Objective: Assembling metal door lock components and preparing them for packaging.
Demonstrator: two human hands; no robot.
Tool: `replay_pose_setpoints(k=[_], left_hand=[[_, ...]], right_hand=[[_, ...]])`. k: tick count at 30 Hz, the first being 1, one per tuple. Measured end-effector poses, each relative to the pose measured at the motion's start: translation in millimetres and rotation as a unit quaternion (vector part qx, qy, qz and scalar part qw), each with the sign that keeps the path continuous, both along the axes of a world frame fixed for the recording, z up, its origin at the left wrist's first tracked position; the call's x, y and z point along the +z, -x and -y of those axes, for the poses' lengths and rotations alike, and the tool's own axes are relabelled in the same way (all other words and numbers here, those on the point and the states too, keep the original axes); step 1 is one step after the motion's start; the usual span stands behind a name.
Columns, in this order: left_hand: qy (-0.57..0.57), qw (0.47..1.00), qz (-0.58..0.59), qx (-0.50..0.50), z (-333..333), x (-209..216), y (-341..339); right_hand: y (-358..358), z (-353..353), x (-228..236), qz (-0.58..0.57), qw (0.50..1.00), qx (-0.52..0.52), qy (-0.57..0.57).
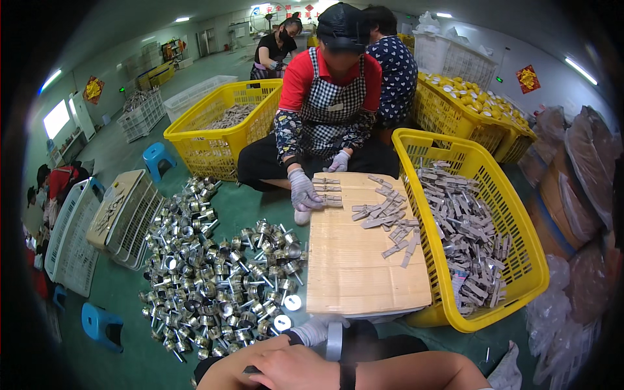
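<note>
My right hand, bare with a black band at the wrist, lies across my left forearm with its fingers curled. A small dark piece shows at its fingertips; I cannot make out what it is. My left hand, in a white glove, is low beside the near edge of a tan board, its fingers mostly hidden. Right next to it stands a grey rounded thing. Flat grey metal pieces lie on the board, where a co-worker's gloved hand touches a row of them.
A heap of metal cups with stems covers the floor at left. Beside the board, a yellow basket holds many metal pieces. More yellow baskets, blue stools and plastic-wrapped cartons stand around. Co-workers sit opposite.
</note>
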State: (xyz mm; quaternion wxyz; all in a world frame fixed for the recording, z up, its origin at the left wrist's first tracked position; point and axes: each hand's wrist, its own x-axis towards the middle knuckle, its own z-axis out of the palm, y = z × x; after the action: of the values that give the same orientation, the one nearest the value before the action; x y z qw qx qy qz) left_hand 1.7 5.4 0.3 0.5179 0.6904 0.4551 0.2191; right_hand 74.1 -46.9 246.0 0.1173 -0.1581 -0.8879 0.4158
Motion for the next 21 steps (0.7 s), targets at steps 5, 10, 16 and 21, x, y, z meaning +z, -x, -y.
replay_pose_setpoints(k=[5,10,16,21], left_hand=[[0.140,0.988,0.058,0.036,3.1,-2.5,-6.9],[0.340,0.901,0.268,0.045,0.9,-38.6,4.4],[0.276,0.934,0.220,0.062,-32.6,2.5,-16.8],[0.220,0.960,0.163,0.053,-21.5,-0.2,-8.7]], right_hand=[[1.1,1.8,-4.2,0.013,1.000,-0.010,0.013],[3.2,6.8,-15.3,0.001,0.999,0.035,0.023],[5.3,4.9,-18.9,0.017,1.000,0.012,0.020],[3.5,4.4,-15.0,0.006,1.000,0.009,0.013]])
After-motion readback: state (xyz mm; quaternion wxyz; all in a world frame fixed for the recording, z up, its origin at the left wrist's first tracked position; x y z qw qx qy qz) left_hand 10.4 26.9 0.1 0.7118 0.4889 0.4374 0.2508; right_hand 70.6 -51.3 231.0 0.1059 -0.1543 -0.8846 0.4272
